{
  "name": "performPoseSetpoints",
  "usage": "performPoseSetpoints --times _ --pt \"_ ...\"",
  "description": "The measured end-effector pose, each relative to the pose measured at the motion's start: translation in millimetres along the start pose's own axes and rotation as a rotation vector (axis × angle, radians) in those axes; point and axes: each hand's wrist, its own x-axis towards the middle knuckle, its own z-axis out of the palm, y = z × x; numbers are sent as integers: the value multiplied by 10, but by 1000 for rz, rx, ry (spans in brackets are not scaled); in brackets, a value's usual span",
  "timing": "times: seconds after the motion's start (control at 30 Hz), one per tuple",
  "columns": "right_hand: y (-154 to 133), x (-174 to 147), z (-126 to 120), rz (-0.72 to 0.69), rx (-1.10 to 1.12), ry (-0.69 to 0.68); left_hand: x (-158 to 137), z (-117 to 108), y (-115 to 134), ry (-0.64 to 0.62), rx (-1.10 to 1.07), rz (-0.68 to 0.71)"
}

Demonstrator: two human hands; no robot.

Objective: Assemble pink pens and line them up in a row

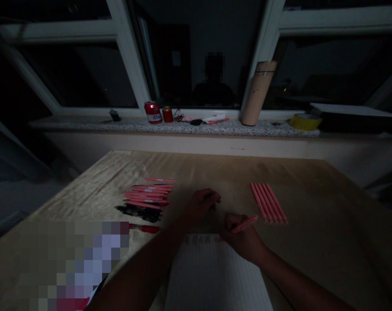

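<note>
My right hand is closed around a pink pen in a writing grip, over the top right corner of a lined sheet of paper. Several dark scribbled marks run along the sheet's top edge. Just beyond the paper, my left hand rests on the table with curled fingers; whether anything is in them is hidden. Several pink pens lie side by side in a neat row to the right. On the left is a looser pile of pink pens.
Black pens and a red pen lie below the pink pile on the table. Along the granite sill stand a red can, a small red jar, a tall cylinder and yellow tape.
</note>
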Motion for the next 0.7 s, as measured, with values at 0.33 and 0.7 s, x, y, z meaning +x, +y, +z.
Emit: performPoseSetpoints --times 0.33,0.7 --pt "39 3 4 19 11 17 -4 3 -3 0 -15 3" --pt "46 6 35 47 40 81 3 1 -10 -5 1 -16"
